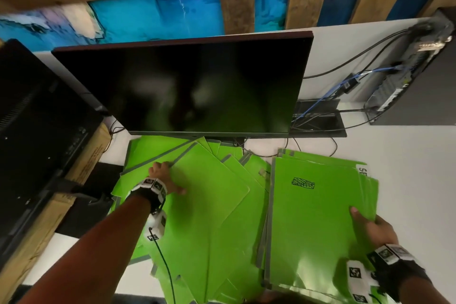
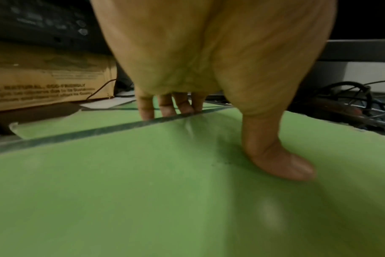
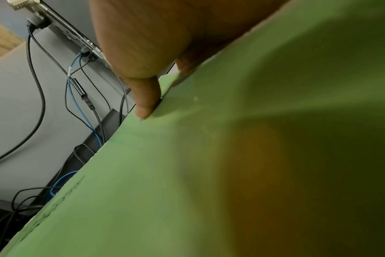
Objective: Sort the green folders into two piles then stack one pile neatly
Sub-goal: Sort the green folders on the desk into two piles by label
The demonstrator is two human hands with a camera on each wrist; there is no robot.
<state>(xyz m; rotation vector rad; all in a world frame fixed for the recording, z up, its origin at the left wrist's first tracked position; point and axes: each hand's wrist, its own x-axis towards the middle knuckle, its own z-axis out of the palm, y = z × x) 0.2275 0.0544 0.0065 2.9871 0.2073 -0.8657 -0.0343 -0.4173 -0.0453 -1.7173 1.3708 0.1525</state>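
Note:
Several green folders lie on the white desk. A loose fanned heap [image 1: 217, 205] covers the left and middle. To the right is a squarer pile [image 1: 320, 217] whose top folder bears a black scribble [image 1: 303, 183]. My left hand [image 1: 170, 177] holds the grey-taped far edge of the heap's top folder [image 2: 143, 182]: its fingers [image 2: 165, 107] curl over the edge and its thumb [image 2: 281, 161] lies on top. My right hand [image 1: 370, 227] grips the right edge of the right pile's top folder [image 3: 209, 156], thumb [image 3: 146, 99] on top and fingers hidden underneath.
A dark monitor [image 1: 197, 86] stands just behind the folders. Black equipment [image 1: 37, 118] on a cardboard box [image 1: 84, 163] borders the left. A computer tower [image 1: 419, 76] with cables [image 1: 333, 91] stands at the back right. Bare white desk [image 1: 414, 175] shows right of the pile.

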